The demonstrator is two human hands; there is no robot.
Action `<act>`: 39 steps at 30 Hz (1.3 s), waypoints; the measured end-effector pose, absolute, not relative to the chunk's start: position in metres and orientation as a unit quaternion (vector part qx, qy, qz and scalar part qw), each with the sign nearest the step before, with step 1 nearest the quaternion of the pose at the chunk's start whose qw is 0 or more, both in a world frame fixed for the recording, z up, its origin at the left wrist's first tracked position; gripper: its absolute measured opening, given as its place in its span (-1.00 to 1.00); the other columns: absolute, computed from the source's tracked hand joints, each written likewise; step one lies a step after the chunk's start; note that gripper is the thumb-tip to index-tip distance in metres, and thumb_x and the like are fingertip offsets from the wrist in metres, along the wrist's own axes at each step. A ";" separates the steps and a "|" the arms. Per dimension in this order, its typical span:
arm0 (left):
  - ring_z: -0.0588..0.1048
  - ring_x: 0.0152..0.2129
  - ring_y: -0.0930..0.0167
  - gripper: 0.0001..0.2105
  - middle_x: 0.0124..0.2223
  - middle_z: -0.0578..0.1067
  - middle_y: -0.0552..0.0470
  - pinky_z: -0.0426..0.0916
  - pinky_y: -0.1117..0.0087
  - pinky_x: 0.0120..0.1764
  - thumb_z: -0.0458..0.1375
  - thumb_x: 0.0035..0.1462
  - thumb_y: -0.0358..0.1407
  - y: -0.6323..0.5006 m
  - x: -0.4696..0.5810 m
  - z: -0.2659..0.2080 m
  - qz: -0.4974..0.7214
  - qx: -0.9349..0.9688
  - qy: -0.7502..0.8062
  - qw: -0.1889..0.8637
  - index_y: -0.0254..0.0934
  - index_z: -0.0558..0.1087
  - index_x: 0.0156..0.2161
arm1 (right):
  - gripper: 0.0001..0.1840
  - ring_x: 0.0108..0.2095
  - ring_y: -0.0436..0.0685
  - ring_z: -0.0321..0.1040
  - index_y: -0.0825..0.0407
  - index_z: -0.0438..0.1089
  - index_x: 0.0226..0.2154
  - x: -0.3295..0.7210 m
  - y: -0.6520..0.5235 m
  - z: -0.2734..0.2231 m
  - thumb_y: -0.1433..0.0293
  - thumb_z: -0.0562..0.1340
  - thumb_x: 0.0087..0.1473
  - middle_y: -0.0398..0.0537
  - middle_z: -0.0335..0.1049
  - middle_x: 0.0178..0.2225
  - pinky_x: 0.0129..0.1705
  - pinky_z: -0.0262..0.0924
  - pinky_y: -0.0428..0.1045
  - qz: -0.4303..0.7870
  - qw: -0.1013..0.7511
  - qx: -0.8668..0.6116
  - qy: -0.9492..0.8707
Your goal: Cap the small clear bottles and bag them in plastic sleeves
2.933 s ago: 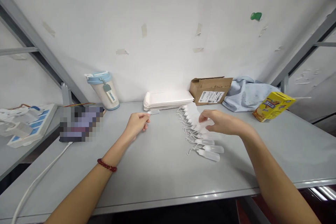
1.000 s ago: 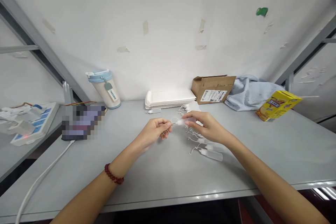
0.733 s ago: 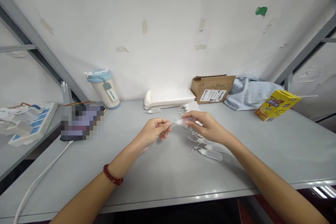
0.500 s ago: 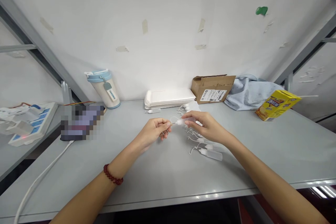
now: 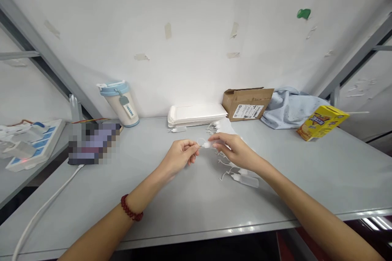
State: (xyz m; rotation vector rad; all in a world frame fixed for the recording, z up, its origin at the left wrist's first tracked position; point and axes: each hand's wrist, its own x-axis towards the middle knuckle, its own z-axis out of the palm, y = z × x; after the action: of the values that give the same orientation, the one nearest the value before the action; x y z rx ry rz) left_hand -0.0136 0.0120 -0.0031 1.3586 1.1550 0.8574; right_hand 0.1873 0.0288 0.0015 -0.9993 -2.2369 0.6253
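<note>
Both hands have moved since the earliest frame: the left hand (image 5: 182,155) has come away from the far edge of the worktop (image 5: 190,206), the right hand (image 5: 234,151) has come in off the row, and they now meet over the middle. Between them is one plastic dropper bottle (image 5: 206,145), raised just above the worktop, nearer the far edge than the near one. The right hand pinches its body between thumb and fingers; the left pinches at the thin tip end, whether on the tip itself or a stopper I can't tell. That looks like one hand steadying while the other does the fine work. Beneath and beside the right hand runs the bottle row (image 5: 248,180), slanting from the far edge toward the near one, caps facing left, presumably so each comes up the same way round. Counting now: two hands, one bottle held, one lone bottle (image 5: 180,129) by the white trays (image 5: 197,112) at the far edge; the row is too overlapped and covered to number, and so are the stacked trays. One cardboard box (image 5: 245,100) beside them, one cloth (image 5: 286,108), one yellow drink carton (image 5: 321,122) tilted toward the far right corner, one tumbler (image 5: 119,104) toward the far left corner, one phone (image 5: 94,144) at the left edge.
</note>
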 end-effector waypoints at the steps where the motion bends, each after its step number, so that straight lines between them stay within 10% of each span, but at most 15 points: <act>1: 0.25 -0.66 0.55 -0.76 -0.58 0.32 0.13 0.16 0.49 -0.55 0.11 0.01 -0.15 0.012 -0.013 -0.003 0.361 0.574 0.492 0.546 -0.32 0.36 -0.47 | -0.78 -0.48 0.02 0.28 0.05 0.31 -0.19 0.187 0.029 0.001 0.37 0.03 0.16 -0.10 0.37 -0.45 -0.42 0.18 -0.07 0.235 0.303 -0.377 -0.843; 22: 0.29 -0.64 0.55 -0.76 -0.50 0.39 0.08 0.19 0.49 -0.53 0.12 0.03 -0.17 0.017 -0.019 -0.004 0.380 0.568 0.460 0.567 -0.34 0.42 -0.43 | -0.79 -0.45 0.00 0.28 0.05 0.32 -0.21 0.184 0.027 0.004 0.35 0.04 0.16 -0.07 0.40 -0.38 -0.39 0.15 -0.08 0.266 0.299 -0.380 -0.834; 39: 0.38 -0.56 0.48 -0.76 -0.49 0.46 0.08 0.26 0.48 -0.48 0.09 0.03 -0.17 0.027 -0.036 0.002 0.301 0.722 0.483 0.394 -0.30 0.48 -0.45 | -0.77 -0.40 0.02 0.31 0.03 0.26 -0.15 0.184 0.028 -0.001 0.31 0.08 0.14 -0.03 0.39 -0.24 -0.35 0.21 -0.05 0.261 0.284 -0.385 -0.839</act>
State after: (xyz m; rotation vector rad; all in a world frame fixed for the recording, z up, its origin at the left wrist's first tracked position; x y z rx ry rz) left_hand -0.0358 0.0273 0.0015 1.8309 1.2265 0.7631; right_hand 0.1840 0.0280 -0.0011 -1.0291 -2.2447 0.6998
